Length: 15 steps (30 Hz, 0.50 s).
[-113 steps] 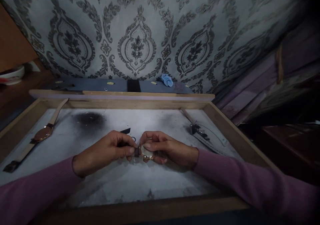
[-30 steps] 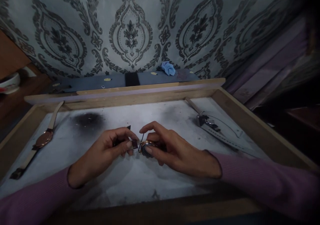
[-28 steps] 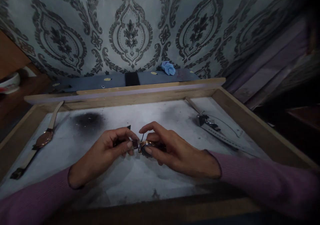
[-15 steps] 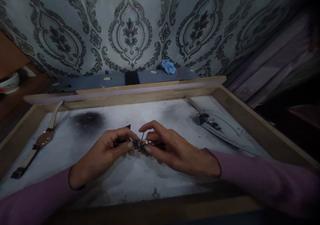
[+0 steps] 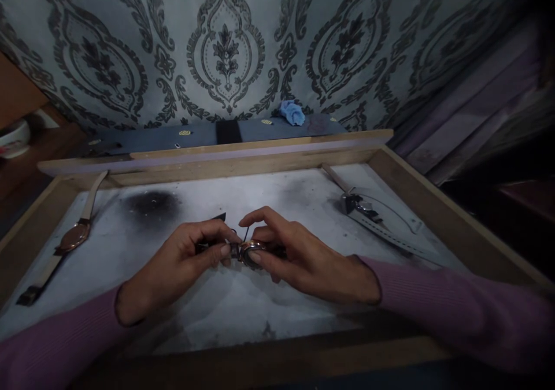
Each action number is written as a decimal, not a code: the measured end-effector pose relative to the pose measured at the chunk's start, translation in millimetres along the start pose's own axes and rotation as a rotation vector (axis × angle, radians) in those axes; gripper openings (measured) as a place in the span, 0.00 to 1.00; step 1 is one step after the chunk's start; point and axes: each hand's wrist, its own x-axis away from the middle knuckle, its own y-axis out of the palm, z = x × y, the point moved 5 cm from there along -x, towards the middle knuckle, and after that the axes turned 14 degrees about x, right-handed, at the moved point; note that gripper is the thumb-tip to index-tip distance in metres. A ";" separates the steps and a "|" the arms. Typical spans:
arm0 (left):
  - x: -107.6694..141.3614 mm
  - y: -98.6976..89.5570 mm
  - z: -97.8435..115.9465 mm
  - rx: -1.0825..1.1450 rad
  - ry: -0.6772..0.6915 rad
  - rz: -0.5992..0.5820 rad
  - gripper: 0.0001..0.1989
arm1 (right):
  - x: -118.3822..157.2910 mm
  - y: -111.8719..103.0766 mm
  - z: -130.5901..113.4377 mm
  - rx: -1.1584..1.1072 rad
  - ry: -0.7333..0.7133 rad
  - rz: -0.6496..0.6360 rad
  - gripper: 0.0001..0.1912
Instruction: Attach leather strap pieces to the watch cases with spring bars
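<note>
A wristwatch [image 5: 250, 257] with a gold-rimmed round case is between both hands, over the middle of the tray. My right hand [image 5: 306, 263] is closed round the case, thumb on its face and index finger raised. Under that fingertip a thin dark pin-like piece [image 5: 247, 234] stands up beside the case; what it is I cannot make out. My left hand [image 5: 184, 260] pinches a dark watch strap [image 5: 235, 251] against the case's left side. Whether strap and case are joined is hidden by the fingers. A dark pointed strap end [image 5: 220, 217] sticks out behind my left hand.
The shallow wooden tray [image 5: 234, 174] has a white, smudged bottom. On its left lies a rose-gold watch [image 5: 74, 237] with a light strap; on its right, another watch [image 5: 365, 206] with straps. Behind the rim sits a crumpled blue cloth [image 5: 292, 113]. A bowl [image 5: 15, 140] stands far left.
The hands and watch stay almost in place, close together. The whole view has shifted very slightly. A small dark loop now shows between the left fingers and the pin-like piece.
</note>
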 end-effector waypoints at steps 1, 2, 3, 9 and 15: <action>0.0 0.3 0.8 -0.011 0.001 -0.002 0.07 | 0.1 0.4 0.3 -0.013 0.004 -0.002 0.13; 0.1 0.3 1.4 -0.023 0.002 -0.001 0.07 | 0.2 0.8 0.6 -0.028 0.012 -0.004 0.12; 0.3 0.2 1.8 -0.033 0.002 0.002 0.07 | 0.3 1.2 0.9 -0.046 0.024 -0.006 0.12; 1.6 0.1 0.0 -0.025 -0.003 -0.008 0.07 | 0.8 2.8 -0.2 -0.104 0.059 -0.003 0.12; 1.3 0.8 0.7 -0.039 -0.013 0.000 0.07 | 1.2 4.4 1.2 -0.138 0.076 -0.006 0.12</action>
